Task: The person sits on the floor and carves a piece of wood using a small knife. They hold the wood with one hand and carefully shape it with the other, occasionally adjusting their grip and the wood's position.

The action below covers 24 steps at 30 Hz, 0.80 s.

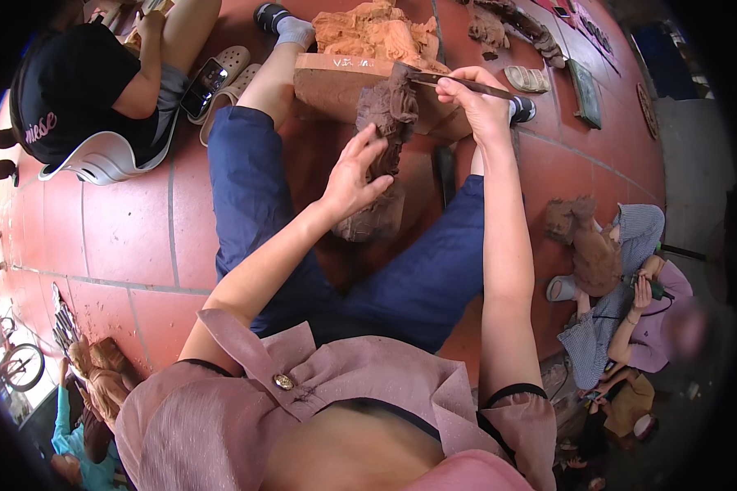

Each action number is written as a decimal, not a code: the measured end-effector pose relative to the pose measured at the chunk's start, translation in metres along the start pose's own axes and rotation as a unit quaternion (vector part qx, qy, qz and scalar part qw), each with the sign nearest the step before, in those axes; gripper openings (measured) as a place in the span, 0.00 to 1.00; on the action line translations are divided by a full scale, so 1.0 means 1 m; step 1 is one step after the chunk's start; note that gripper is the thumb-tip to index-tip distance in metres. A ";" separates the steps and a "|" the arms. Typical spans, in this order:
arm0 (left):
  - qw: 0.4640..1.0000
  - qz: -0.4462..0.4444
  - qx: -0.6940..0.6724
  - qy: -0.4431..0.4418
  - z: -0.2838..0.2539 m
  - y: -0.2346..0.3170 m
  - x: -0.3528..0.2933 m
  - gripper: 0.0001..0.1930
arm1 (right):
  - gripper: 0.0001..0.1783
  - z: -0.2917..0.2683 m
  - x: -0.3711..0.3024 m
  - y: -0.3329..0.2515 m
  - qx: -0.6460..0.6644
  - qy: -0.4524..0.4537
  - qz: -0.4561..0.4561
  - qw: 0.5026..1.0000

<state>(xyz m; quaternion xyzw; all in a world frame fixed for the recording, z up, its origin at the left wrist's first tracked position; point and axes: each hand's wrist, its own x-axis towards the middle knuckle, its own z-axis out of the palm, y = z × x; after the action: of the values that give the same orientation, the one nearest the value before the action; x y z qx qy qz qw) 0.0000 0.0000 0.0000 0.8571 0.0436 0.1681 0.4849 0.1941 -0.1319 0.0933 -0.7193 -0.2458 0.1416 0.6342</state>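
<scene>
A dark brown carved wooden figure leans between my knees, its upper part against the front of a wooden block. My left hand lies along its side, fingers spread and touching the carved surface. In a pinch between thumb and fingers, my right hand holds a brush with a long dark handle. The brush's dark tip meets the top end of the figure. On the block, beyond the figure, rests a lighter orange-brown carving.
To the left a person in a black shirt sits on a white plastic chair, near clogs and a phone. At right, someone holds a green power tool beside a brown carving. More carvings lie on the tiled floor.
</scene>
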 end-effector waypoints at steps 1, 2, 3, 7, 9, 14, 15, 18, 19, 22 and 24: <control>1.000 0.010 -0.006 -0.013 -0.003 -0.004 -0.007 0.24 | 0.09 0.005 0.004 0.002 -0.023 -0.018 -0.009 1.000; 0.999 0.020 -0.013 -0.026 -0.004 -0.008 -0.010 0.17 | 0.06 0.010 0.008 0.004 -0.046 -0.035 -0.017 0.998; 0.986 -0.079 -0.145 -0.019 0.000 0.010 -0.015 0.14 | 0.07 0.008 0.001 0.006 -0.116 -0.061 -0.007 0.991; 0.984 0.009 -0.151 0.098 -0.045 0.015 0.066 0.17 | 0.10 0.038 0.038 0.002 -0.346 -0.115 -0.115 0.924; 0.991 0.027 -0.110 0.064 -0.057 0.015 0.099 0.17 | 0.14 0.049 0.044 -0.001 -0.432 -0.124 -0.183 0.874; 0.997 0.074 0.021 -0.005 -0.059 0.002 0.162 0.18 | 0.18 0.059 0.055 -0.013 -0.311 -0.197 -0.019 0.930; 0.996 0.079 0.034 -0.015 -0.058 0.005 0.166 0.19 | 0.20 0.056 0.055 -0.013 -0.321 -0.209 -0.004 0.924; 0.997 0.063 0.026 -0.031 -0.064 0.015 0.174 0.15 | 0.22 0.049 0.065 0.008 -0.373 -0.220 -0.032 0.901; 0.998 0.049 0.021 -0.036 -0.064 0.017 0.176 0.13 | 0.21 0.048 0.068 0.011 -0.390 -0.212 -0.036 0.896; 0.996 0.080 0.022 -0.022 -0.055 0.005 0.199 0.12 | 0.21 0.043 0.076 0.017 -0.406 -0.182 -0.059 0.893; 0.996 0.083 0.022 -0.037 -0.056 0.008 0.211 0.12 | 0.20 0.044 0.081 0.017 -0.396 -0.166 -0.050 0.902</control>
<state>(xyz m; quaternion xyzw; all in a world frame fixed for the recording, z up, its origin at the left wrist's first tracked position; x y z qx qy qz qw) 0.1787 0.0918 0.0847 0.8737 -0.0421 0.1751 0.4518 0.2418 -0.0529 0.0783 -0.8641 -0.4187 0.1177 0.2533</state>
